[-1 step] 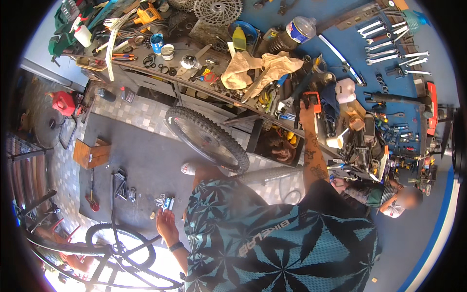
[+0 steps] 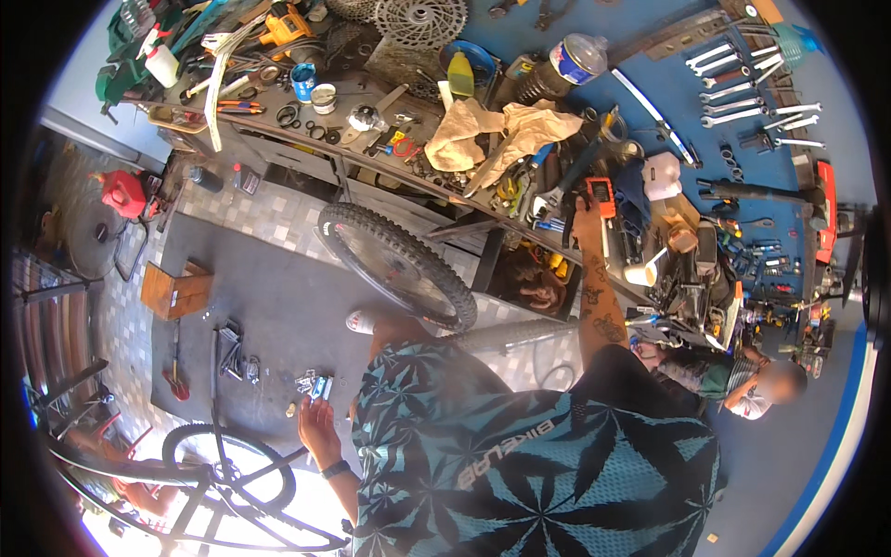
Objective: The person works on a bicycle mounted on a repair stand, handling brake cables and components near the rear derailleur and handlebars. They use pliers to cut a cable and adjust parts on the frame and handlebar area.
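Observation:
My left hand [image 2: 318, 434] is low at the left, beside my leg, with a dark band on its wrist. At its fingertips is a small blue-and-white piece [image 2: 321, 387], with shiny metal bits [image 2: 306, 381] next to it; its exact kind is too small to tell. My right hand [image 2: 587, 225] reaches over the front edge of the cluttered workbench [image 2: 390, 172]. Its fingers are beside an orange rectangular item with a grey face [image 2: 601, 196]; whether they grip it is hard to see. A dark blue cloth [image 2: 632, 193] lies just right of that item.
A bicycle wheel [image 2: 399, 265] leans below the bench. A bicycle frame [image 2: 200, 478] stands at lower left. On the dark mat [image 2: 278, 278] are a wooden box [image 2: 176, 290] and metal parts [image 2: 232, 353]. Wrenches [image 2: 729, 88] hang on the blue wall. Another person [image 2: 733, 381] is at right.

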